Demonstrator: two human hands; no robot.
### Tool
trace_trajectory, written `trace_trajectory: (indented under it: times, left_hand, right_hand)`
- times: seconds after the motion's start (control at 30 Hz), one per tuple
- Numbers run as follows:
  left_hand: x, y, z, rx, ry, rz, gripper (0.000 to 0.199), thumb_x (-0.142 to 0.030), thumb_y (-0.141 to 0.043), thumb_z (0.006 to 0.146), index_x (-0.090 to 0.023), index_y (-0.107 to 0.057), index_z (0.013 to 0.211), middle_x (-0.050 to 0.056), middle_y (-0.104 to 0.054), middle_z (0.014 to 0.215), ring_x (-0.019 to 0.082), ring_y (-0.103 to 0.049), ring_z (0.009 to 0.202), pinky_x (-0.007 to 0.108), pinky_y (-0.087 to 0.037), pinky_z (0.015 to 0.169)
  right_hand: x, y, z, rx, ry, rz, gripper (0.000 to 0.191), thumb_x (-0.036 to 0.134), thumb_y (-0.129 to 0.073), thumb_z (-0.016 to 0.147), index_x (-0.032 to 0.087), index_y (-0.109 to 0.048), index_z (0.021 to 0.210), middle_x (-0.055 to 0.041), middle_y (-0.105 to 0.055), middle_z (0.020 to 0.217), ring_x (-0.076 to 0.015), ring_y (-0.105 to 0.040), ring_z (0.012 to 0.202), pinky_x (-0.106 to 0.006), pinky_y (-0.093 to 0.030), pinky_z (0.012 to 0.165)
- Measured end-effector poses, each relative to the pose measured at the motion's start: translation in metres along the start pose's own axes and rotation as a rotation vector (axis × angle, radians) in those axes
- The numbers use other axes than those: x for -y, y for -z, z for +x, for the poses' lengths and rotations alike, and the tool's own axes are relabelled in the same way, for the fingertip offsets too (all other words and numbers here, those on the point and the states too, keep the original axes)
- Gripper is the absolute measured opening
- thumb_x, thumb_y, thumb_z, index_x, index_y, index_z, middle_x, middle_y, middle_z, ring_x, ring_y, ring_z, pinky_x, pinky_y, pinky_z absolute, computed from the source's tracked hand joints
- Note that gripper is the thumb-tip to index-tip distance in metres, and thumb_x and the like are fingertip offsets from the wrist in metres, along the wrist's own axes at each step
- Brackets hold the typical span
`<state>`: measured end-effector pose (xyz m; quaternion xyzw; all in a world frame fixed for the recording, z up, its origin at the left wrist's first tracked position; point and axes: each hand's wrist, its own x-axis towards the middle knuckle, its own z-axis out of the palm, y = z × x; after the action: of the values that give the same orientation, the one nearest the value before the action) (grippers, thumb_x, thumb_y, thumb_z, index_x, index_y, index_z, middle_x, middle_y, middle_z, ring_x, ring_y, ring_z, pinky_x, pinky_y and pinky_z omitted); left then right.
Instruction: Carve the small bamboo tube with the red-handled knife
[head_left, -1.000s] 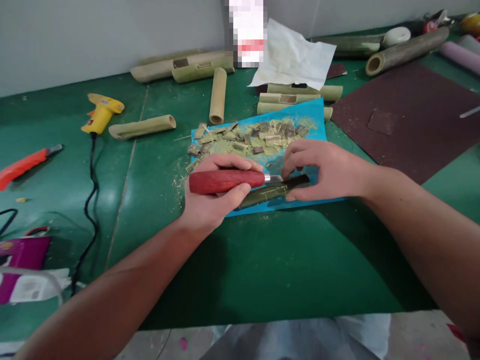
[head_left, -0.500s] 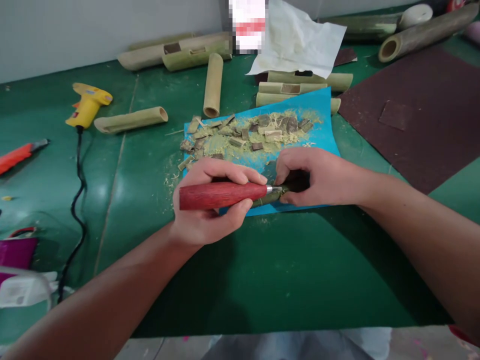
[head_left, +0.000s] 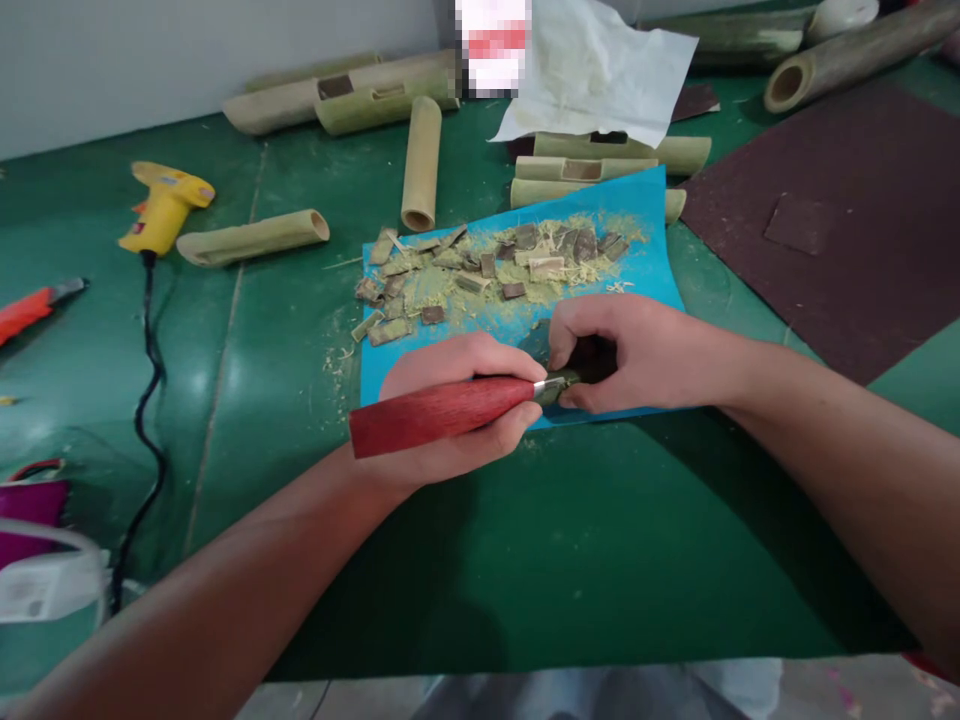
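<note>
Bamboo (head_left: pixel 552 397) apparently being worked w/ knife (head_left: pixel 439 413); steady hold prob. needed.
Knife gripped in closed L hand (head_left: pixel 450 364), tip at bamboo; bamboo, part hidden, pinched in curled R hand (head_left: pixel 652 352), over near edge of blue sheet (head_left: pixel 634 190). Chips (head_left: pixel 512 291) strewn beyond; tube (head_left: pixel 421 160) laid behind.

A yellow glue gun (head_left: pixel 163 210) lies left of a bamboo piece (head_left: pixel 255 239).
</note>
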<state>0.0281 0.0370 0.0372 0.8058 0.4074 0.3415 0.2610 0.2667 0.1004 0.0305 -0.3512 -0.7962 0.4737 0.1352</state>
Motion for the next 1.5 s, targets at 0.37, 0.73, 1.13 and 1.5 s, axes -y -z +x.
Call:
trace_trajectory:
  times: [0.37,0.73,1.13,1.5]
  left_hand:
    - [-0.008,0.003,-0.004,-0.043,-0.054,0.060,0.009,-0.020,-0.066,0.088,-0.025,-0.072,0.092,-0.002,-0.080,0.080,0.013,-0.071,0.062,0.026,-0.058,0.060]
    - [-0.006,0.002,-0.001,0.012,-0.022,0.009,0.012,-0.019,-0.070,0.090,-0.026,-0.075,0.099,0.000,-0.084,0.091,0.016,-0.078,0.075,0.028,-0.064,0.074]
    - [-0.016,-0.003,0.003,-0.066,0.093,0.038,0.013,-0.018,-0.065,0.083,-0.028,-0.074,0.085,-0.002,-0.081,0.082,0.015,-0.071,0.065,0.032,-0.062,0.069]
    - [-0.005,-0.004,0.000,-0.091,0.081,0.015,0.012,-0.022,-0.067,0.084,-0.028,-0.077,0.088,-0.001,-0.083,0.086,0.016,-0.074,0.068,0.030,-0.064,0.068]
  right_hand:
    - [0.003,-0.001,-0.001,-0.002,-0.019,-0.028,0.018,0.025,-0.081,0.074,0.022,-0.066,0.085,0.0010,-0.067,0.087,-0.0151,-0.056,0.074,-0.030,-0.037,0.067]
    - [0.005,-0.002,0.000,-0.002,-0.029,-0.021,0.016,0.022,-0.080,0.073,0.022,-0.067,0.083,0.0016,-0.066,0.084,-0.0144,-0.055,0.072,-0.029,-0.036,0.065]
    - [0.003,0.000,0.001,0.011,-0.007,-0.007,0.016,0.025,-0.078,0.073,0.022,-0.065,0.082,0.0018,-0.067,0.083,-0.0144,-0.055,0.072,-0.030,-0.037,0.065]
    - [0.004,-0.001,0.001,0.011,-0.007,0.013,0.016,0.025,-0.079,0.073,0.022,-0.066,0.083,0.0018,-0.067,0.082,-0.0145,-0.055,0.071,-0.029,-0.037,0.065]
